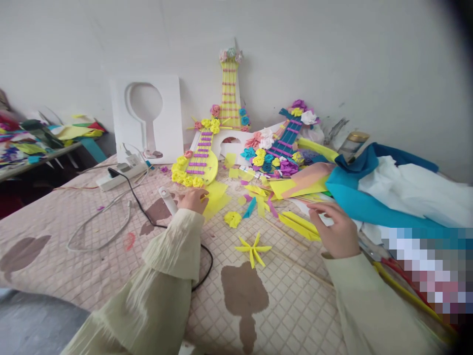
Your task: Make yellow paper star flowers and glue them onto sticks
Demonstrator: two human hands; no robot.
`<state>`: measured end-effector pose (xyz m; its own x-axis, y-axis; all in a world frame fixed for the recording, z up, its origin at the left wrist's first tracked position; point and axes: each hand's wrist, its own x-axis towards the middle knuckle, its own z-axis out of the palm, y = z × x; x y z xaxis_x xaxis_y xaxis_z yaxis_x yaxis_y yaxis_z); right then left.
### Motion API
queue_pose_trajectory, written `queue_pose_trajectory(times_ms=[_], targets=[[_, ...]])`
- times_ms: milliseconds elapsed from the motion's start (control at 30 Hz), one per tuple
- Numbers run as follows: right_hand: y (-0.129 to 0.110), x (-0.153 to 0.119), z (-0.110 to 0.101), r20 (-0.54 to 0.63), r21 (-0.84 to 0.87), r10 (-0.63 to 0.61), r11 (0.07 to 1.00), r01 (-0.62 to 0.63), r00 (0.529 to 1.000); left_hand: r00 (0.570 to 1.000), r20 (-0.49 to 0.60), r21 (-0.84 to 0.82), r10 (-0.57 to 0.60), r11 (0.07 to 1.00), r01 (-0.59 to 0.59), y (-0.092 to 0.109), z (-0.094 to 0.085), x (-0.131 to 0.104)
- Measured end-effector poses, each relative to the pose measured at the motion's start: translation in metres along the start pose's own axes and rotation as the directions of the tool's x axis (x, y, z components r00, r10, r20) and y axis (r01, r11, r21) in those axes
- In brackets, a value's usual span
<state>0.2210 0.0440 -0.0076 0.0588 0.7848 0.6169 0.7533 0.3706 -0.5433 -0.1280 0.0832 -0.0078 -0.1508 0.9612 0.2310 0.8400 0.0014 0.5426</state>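
Observation:
My left hand (192,201) is low over the table with its fingers curled, at the edge of thin yellow paper sheets (217,201). Just left of it stands a white tool with a black cord (168,201), perhaps a glue gun. Over the right side, my right hand (337,230) has thumb and fingers close together beside folded yellow paper strips (301,226); what they pinch, if anything, is too small to make out. Between the hands lie a yellow star-shaped paper piece (253,249) and a crumpled yellow paper flower (232,219). Thin sticks (306,270) lie near the right hand.
Flower-decorated yellow (201,165) and blue (286,143) instrument models lean at the back, by a white cut-out board (170,118). A power strip (123,172) and loose cable (99,249) lie left. Blue fabric-like material (354,197) and a gold-lidded jar (353,145) occupy the right.

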Motion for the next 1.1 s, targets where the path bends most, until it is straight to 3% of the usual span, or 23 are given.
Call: queue_pose_trajectory(times_ms=[100, 200, 267, 333, 400, 467, 600, 767, 933, 1100], targets=[[-0.011, -0.003, 0.002, 0.017, 0.094, 0.045, 0.994, -0.046, 0.999, 0.999, -0.034, -0.125, 0.027, 0.992, -0.031, 0.015, -0.003, -0.007], [-0.032, -0.010, 0.005, 0.169, 0.246, 0.140, 0.953, -0.179, 0.976, 0.999, -0.010, -0.336, 0.051, 0.941, -0.051, 0.042, 0.001, -0.023], [-0.051, -0.017, 0.008, 0.354, 0.348, 0.201, 0.878, -0.329, 0.913, 0.982, 0.164, -0.704, 0.089, 0.708, 0.054, 0.063, 0.005, -0.039], [-0.070, -0.024, 0.011, 0.529, 0.402, 0.234, 0.778, -0.484, 0.816, 0.946, 0.292, -0.820, 0.141, 0.546, 0.171, 0.083, 0.011, -0.057], [-0.084, -0.030, 0.014, 0.629, 0.438, 0.199, 0.708, -0.554, 0.752, 0.924, 0.322, -0.856, 0.208, 0.481, 0.190, 0.099, 0.015, -0.073], [-0.092, -0.034, 0.015, 0.662, 0.426, 0.216, 0.679, -0.598, 0.717, 0.897, 0.367, -0.845, 0.246, 0.491, 0.211, 0.108, 0.018, -0.086], [-0.093, -0.036, 0.015, 0.663, 0.411, 0.286, 0.633, -0.656, 0.692, 0.890, 0.365, -0.799, 0.274, 0.582, 0.148, 0.110, 0.022, -0.096], [-0.088, -0.036, 0.016, 0.651, 0.378, 0.299, 0.670, -0.639, 0.698, 0.895, 0.354, -0.744, 0.273, 0.662, 0.093, 0.107, 0.027, -0.097], [-0.086, -0.037, 0.018, 0.654, 0.358, 0.300, 0.686, -0.634, 0.694, 0.912, 0.295, -0.636, 0.286, 0.771, -0.036, 0.108, 0.028, -0.098], [-0.082, -0.038, 0.016, 0.666, 0.418, 0.243, 0.662, -0.622, 0.705, 0.901, 0.318, -0.625, 0.295, 0.780, -0.035, 0.108, 0.028, -0.096]])
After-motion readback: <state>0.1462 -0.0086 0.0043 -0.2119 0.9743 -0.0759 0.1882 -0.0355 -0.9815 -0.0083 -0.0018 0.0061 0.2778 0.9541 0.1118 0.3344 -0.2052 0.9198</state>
